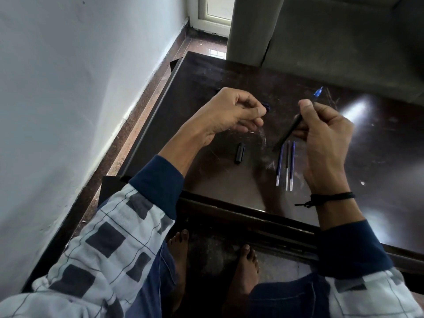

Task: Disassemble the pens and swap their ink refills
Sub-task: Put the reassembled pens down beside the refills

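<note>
My right grip (321, 138) is holding the black barrel (290, 132), slanting down at the refills (287, 167) just below; my left grip (231, 113) is pinching a small dark piece (267, 108).

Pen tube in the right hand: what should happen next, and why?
Probably the left hand should put down its small dark piece and pick one of the three refills lying on the table, because the right hand holds a barrel to fill.

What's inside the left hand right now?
A small dark blue piece pokes out between the thumb and fingertips of the left hand. The curled fingers cover the rest, so its full shape and which pen part it is cannot be told.
</note>
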Motion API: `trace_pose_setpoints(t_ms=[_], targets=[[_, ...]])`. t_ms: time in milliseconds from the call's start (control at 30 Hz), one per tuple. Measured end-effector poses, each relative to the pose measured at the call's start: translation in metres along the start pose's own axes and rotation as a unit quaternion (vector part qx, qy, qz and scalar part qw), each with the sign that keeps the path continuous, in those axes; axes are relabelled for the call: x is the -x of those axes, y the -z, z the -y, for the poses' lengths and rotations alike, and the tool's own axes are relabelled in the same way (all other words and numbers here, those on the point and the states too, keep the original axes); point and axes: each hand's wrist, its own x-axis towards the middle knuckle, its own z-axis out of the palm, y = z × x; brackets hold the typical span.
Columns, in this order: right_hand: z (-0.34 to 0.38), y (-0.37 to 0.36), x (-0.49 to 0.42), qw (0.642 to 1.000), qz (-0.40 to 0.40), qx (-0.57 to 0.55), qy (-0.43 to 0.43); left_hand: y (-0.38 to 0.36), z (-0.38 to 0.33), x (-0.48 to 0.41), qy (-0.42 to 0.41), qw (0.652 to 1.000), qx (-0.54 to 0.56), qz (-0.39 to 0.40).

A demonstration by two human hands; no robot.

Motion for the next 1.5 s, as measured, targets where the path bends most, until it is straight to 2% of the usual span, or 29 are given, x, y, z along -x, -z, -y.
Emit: trace_pose_setpoints(t_ms=[100,200,367,567,767,867,933,1033,1133,1233,1333,1400,1433,1500], targets=[[-0.003,0.001,0.000,0.999,0.007,0.048,-0.012,0.004,0.001,-0.002,0.003,0.999,0.003,-0.042],[-0.005,-0.003,0.002,0.997,0.039,0.071,-0.017,0.006,0.002,-0.002,0.012,0.999,0.007,-0.047],[-0.008,-0.011,0.007,0.994,0.069,0.078,-0.025,-0.002,0.002,-0.001,0.043,0.998,-0.035,0.039],[-0.011,-0.014,0.011,0.994,0.085,0.067,-0.027,-0.009,0.004,0.002,0.064,0.992,-0.059,0.088],[-0.016,-0.019,0.013,0.993,0.091,0.064,-0.030,-0.004,0.005,-0.001,0.056,0.992,-0.085,0.068],[-0.020,-0.019,0.012,0.988,0.096,0.117,-0.025,0.007,0.000,-0.001,0.050,0.995,-0.083,0.028],[-0.024,-0.020,0.011,0.966,0.113,0.234,-0.001,0.014,-0.002,-0.001,0.042,0.998,-0.049,-0.013],[-0.031,-0.028,0.022,0.885,0.188,0.419,0.080,0.021,-0.001,-0.002,0.034,0.997,-0.013,-0.061],[-0.040,-0.038,0.035,0.837,0.254,0.466,0.131,0.021,-0.001,-0.003,0.034,0.997,-0.017,-0.065],[-0.040,-0.040,0.039,0.816,0.277,0.486,0.142,0.020,-0.002,-0.002,0.035,0.997,-0.028,-0.061],[-0.036,-0.037,0.035,0.836,0.257,0.474,0.100,0.023,-0.001,-0.003,0.038,0.997,-0.025,-0.060],[-0.035,-0.033,0.026,0.881,0.199,0.428,0.032,0.024,0.001,-0.004,0.045,0.997,-0.031,-0.055],[-0.035,-0.031,0.019,0.914,0.160,0.372,-0.014,0.025,0.002,-0.005,0.048,0.997,-0.038,-0.051],[-0.031,-0.024,0.007,0.978,0.079,0.170,-0.092,0.025,0.003,-0.004,0.055,0.996,-0.058,-0.035]])
